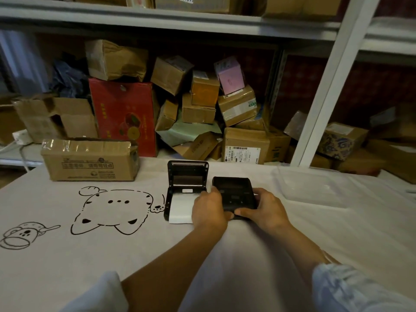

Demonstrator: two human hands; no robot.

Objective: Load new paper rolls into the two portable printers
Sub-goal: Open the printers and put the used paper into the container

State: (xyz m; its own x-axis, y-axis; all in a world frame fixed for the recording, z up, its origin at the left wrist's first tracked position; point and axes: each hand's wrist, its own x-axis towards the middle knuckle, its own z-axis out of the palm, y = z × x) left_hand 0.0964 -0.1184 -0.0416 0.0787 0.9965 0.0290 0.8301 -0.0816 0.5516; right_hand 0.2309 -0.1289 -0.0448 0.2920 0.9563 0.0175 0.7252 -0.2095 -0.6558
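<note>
Two black portable printers lie side by side on the white cloth-covered table (292, 233). The left printer (186, 176) has its lid raised, and white paper (181, 209) lies in its bay and over its near edge. The right printer (235, 192) is closed, buttons facing up. My left hand (209, 210) grips the closed printer's left side, its back covering part of the white paper. My right hand (262, 209) grips the same printer's right side and near corner, thumb on the front edge.
A taped cardboard box (90, 159) stands at the table's far left. A clear plastic tray (313, 188) lies to the right of the printers. Cartoon drawings (110, 210) mark the cloth on the left. Shelves (202, 23) packed with parcels stand behind the table.
</note>
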